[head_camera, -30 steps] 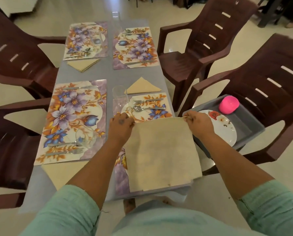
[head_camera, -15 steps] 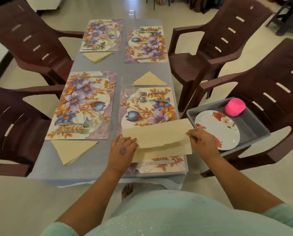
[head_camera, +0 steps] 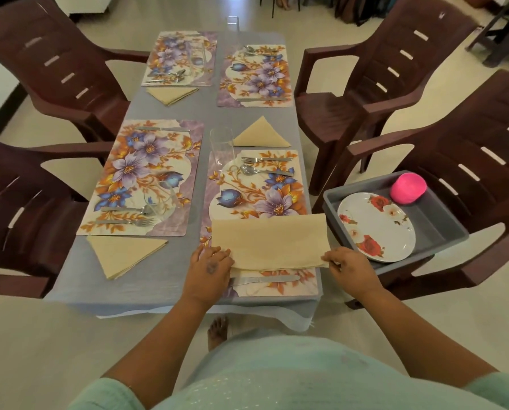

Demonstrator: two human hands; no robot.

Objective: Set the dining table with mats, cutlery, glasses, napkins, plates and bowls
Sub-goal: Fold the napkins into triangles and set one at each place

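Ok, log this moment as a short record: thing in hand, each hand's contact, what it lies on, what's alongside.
thing: beige cloth napkin, folded rectangle
left hand: on its near-left corner, grip unclear
right hand: pinches its near-right corner
lies on: floral placemat, beyond a steel knife
alongside: grey plastic tray holding floral plate
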